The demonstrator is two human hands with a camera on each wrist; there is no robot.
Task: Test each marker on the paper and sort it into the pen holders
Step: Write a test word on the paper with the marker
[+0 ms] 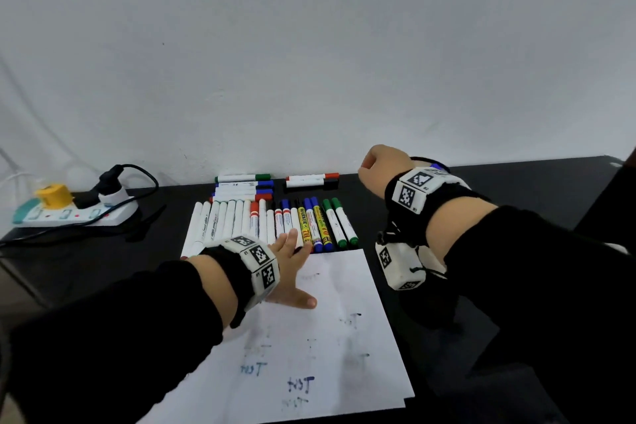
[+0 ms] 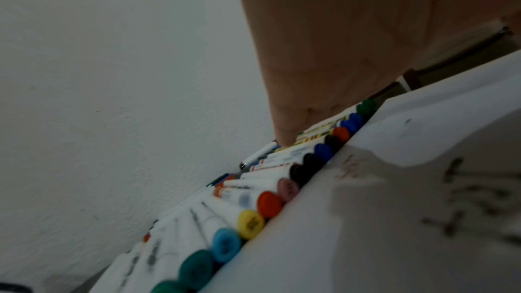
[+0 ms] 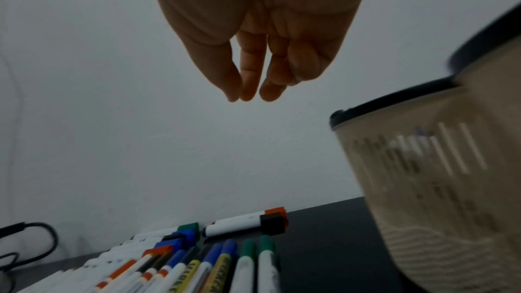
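Reaching my left hand (image 1: 288,263), fingers spread flat on the paper (image 1: 344,289), toward the marker row (image 1: 275,220); my empty right hand (image 1: 373,167), fingers loosely together, hangs beside the pen holder (image 3: 439,186). A careless nudge could scatter markers.

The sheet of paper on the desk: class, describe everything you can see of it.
The paper is a plain white sheet lying flat on the black desk, its far edge just short of the row of markers. Faint smudges and several handwritten words, "test" in blue and grey ink, mark its nearer half. The left hand rests on its far left part, fingers spread and straight. A second sheet's edge seems to show beneath its near right corner.
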